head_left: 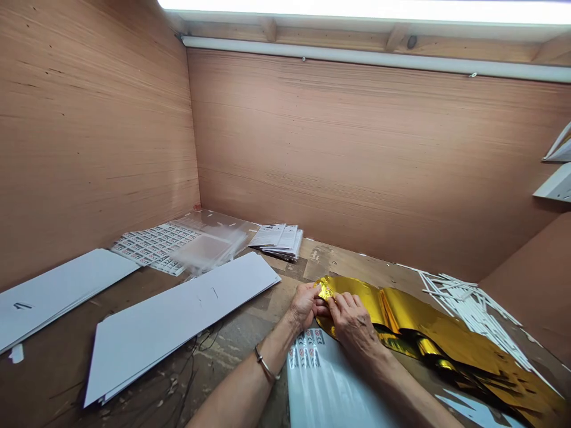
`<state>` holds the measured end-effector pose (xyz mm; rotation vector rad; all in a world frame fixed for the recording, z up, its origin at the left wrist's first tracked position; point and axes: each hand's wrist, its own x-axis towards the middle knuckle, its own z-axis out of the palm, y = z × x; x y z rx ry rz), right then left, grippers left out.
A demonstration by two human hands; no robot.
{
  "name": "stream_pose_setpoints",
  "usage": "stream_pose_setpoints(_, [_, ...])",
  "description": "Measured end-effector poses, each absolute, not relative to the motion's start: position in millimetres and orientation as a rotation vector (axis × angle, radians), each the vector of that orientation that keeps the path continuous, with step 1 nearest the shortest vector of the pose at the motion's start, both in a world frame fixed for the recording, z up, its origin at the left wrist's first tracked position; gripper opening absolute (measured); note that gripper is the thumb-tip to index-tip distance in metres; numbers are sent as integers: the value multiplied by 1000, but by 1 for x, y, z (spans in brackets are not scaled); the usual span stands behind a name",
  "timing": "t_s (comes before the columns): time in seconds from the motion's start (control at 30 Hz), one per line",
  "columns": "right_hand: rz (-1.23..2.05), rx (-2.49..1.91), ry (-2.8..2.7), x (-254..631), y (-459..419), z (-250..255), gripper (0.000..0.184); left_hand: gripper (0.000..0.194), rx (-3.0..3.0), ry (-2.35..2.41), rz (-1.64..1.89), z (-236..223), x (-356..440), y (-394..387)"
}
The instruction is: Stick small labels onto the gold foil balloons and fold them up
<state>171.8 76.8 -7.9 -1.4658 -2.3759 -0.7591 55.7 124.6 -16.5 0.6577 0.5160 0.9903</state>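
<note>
White card sheets (pixel 57 294) lie stacked at the left edge of the worn wooden tabletop (pixel 236 362). Beyond them, toward the back-left corner, sits a printed label sheet (pixel 154 246), partly overlapped by blurred clear plastic film (pixel 207 246). A second white card stack (pixel 178 327) lies diagonally at front left, and a small stack of printed leaflets (pixel 279 241) rests near the back edge.

At centre, a metal bangle (pixel 266 365) encircles the left wrist. The left hand (pixel 306 306) pinches the gathered end of a gold foil strip (pixel 428 333) between its thumb and fingertips. The fingers of the right hand (pixel 352 324) lie close together, slightly curled, pressing on the foil just beside that pinch; whether its thumb also grips cannot be told. The foil runs from the hands toward the right front corner, its far end in loose folds. A printed white sheet (pixel 330 386) lies beneath the hands, and loose white strips (pixel 473 309) are heaped along the right side.

Handling note: a firm pinch confined to the gathered end should keep creases out of the smooth foil length.
</note>
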Motion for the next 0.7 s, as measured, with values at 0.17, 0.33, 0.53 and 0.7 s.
stream_pose_setpoints(0.17, [-665,-1549,-2185,174,88,-14,20,27,686,509,971,-18,55,124])
stream_pose_setpoints(0.33, [-225,-1746,-1916,174,88,-4,15,39,728,481,952,-19,54,125])
stream_pose_setpoints(0.53, [428,-1734,-1627,181,95,3,18,36,737,520,962,-17,54,123])
stream_pose_setpoints(0.7, [627,-1627,-1408,190,100,-1,24,30,722,543,970,-20,57,125])
